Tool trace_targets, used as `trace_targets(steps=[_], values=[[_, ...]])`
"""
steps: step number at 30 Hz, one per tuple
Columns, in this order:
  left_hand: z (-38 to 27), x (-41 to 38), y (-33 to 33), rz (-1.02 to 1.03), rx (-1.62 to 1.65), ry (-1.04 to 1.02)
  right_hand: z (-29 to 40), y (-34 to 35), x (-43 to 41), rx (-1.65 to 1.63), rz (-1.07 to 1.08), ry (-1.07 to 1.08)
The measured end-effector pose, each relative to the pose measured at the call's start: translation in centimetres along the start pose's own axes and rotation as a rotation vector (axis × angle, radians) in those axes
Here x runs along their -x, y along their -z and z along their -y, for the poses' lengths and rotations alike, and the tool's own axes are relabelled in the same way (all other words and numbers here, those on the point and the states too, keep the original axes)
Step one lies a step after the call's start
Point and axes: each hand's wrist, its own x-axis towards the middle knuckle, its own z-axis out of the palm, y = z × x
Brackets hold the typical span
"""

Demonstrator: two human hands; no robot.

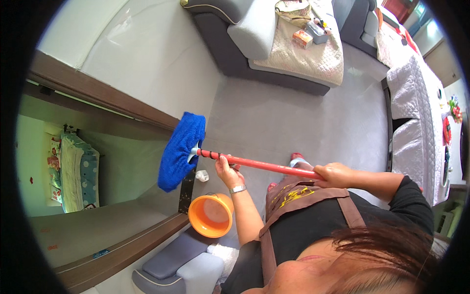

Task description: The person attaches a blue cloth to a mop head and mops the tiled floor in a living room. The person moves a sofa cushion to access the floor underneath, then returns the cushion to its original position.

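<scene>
My left hand (228, 172), with a metal-banded watch on the wrist, grips the red pole (257, 162) of a flat mop near its head. My right hand (333, 175) is closed around the pole's other end, in front of my brown apron (293, 198). A fluffy blue cloth cover (180, 154) wraps the mop head, which is raised at the doorway, beside the wooden door frame (147, 117). A light-coloured joint (193, 151) links head and pole. Below the mop head in the picture are a white plastic bottle (202, 176) and an orange bucket (192, 220).
A grey sofa (235, 70) with a quilted cover stands ahead, holding a tissue box (303, 39) and a bag (293, 13). A table under silvery quilted cloth (405, 143) is at right. Another grey seat (176, 253) is lower left. Through the doorway is a bed (88, 176).
</scene>
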Motion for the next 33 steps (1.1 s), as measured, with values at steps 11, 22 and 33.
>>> trace_targets(steps=[11, 22, 33], values=[[13.0, -4.1, -5.9, 0.134, 0.031, 0.291, -9.4, 7.1, -13.7, -0.715, 0.383, -0.129], [23.2, -8.0, -13.6, 0.106, -0.175, 0.594, -18.1, 9.9, -38.5, 0.018, 0.016, -0.101], [20.3, -0.2, -15.4, 0.245, 0.512, 0.661, -15.0, 2.4, -59.2, -0.109, 0.045, -0.346]])
